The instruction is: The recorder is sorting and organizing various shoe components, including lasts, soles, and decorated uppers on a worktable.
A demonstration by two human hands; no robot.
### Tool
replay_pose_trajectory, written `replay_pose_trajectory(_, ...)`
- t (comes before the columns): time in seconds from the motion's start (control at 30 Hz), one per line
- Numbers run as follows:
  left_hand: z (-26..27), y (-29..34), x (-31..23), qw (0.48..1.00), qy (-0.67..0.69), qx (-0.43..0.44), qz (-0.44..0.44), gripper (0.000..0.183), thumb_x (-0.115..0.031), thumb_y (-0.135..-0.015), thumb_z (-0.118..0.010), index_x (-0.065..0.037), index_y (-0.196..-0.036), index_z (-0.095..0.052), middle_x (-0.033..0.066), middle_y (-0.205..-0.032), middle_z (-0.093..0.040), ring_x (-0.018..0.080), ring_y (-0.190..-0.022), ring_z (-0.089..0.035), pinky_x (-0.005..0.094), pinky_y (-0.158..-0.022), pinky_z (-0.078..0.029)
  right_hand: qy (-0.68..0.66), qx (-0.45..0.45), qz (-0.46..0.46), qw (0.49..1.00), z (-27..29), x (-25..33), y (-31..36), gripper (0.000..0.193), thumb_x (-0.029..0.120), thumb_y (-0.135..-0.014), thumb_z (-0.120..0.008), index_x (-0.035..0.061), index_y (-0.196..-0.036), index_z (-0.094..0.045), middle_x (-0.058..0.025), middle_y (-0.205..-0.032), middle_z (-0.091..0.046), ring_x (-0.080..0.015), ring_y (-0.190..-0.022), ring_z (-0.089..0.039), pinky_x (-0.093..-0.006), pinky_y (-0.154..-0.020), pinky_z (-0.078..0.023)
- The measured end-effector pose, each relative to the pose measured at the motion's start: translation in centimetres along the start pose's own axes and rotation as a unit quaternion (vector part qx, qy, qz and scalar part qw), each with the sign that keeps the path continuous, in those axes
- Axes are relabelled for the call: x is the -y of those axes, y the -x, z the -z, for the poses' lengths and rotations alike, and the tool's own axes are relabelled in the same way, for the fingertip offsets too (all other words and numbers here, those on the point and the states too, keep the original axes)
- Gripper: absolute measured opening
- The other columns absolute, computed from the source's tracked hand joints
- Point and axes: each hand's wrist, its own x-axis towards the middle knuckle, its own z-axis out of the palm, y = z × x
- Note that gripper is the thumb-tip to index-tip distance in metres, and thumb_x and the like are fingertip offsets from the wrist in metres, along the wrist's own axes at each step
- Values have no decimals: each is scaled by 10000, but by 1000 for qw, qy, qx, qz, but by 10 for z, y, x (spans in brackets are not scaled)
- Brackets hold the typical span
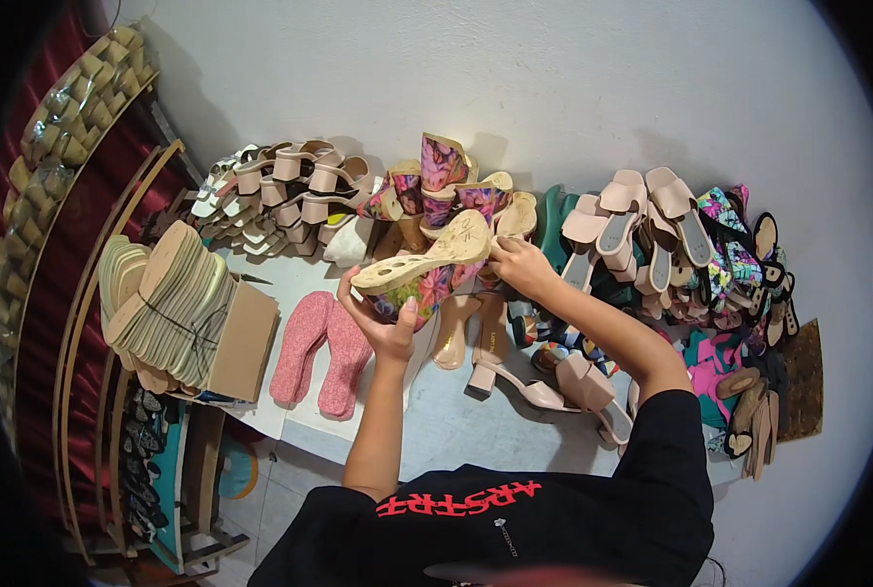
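In front of me, above the table, a wedge shoe sole [426, 284] with flowered fabric round its side is held tilted. Its tan top face, with hollows toward the narrow end, is turned up. My left hand [387, 328] grips it from below near the narrow end, thumb on the flowered side. At the thick heel end my right hand [521, 266] is closed, with its fingertips partly hidden; flowered fabric shows just under it. Behind stand more flowered wedge soles [443, 161], heaped together. Pink speckled insoles [304, 342] lie on the table, left of my left forearm.
Pale pink heeled sandals [615, 227] are piled at right, others [309, 171] at back left. Loose heeled sandals [539, 393] lie near my right forearm. A cardboard box [246, 342] stands beside tied insoles [172, 303]. Shelves with bagged heels [94, 93] curve along the left.
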Motion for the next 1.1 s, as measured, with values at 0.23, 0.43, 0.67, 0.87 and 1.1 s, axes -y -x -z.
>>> replay_pose_trajectory(0.23, -8, 1, 0, 999, 35, 4, 18, 774, -194, -649, -660, -64, -1269, -217, 154, -1123, -388, 247, -1044, -439, 362, -916, -374, -47, -3, 47, 998, 3, -8, 11, 251, 172, -696, -529, 160, -913, -656, -9, -1002, -558, -176, -934, -520, -290, -826, -426)
replay_pose_trajectory(0.43, -13, 6, -4, 998, 29, 54, 22, 777, -123, -623, -698, -130, -1232, -215, 165, -1143, -410, 255, -1049, -468, 355, -896, -408, -64, 30, -117, 991, 11, 17, 10, 404, 149, -624, -685, 106, -1017, -600, -130, -1149, -474, -313, -1046, -484, -322, -908, -389)
replay_pose_trajectory(0.67, -26, 6, 3, 994, 39, 101, 23, 775, -57, -599, -748, -132, -1158, -217, 145, -1114, -429, 217, -1019, -502, 323, -853, -445, -272, -168, -395, 861, 33, 5, 19, 351, 115, -639, -666, 19, -962, -568, -172, -908, -572, -336, -818, -575, -385, -742, -466)
replay_pose_trajectory(0.87, -53, 0, 8, 990, 78, 108, 35, 780, -72, -585, -779, -106, -1122, -214, 104, -1075, -401, 180, -983, -481, 302, -847, -423, -289, -343, -488, 749, 114, -28, 53, 328, 99, -667, -715, 14, -965, -609, -46, -787, -625, -100, -694, -581, -240, -647, -471)
replay_pose_trajectory(1.1, -126, 13, 65, 986, -52, 122, 97, 681, -219, -688, -759, -49, -1135, -273, 185, -1091, -406, 271, -1011, -425, 359, -891, -340, -321, -406, -484, 706, 126, -36, 86, 344, 79, -689, -711, -12, -1001, -594, -61, -874, -626, -103, -761, -589, -233, -685, -475)
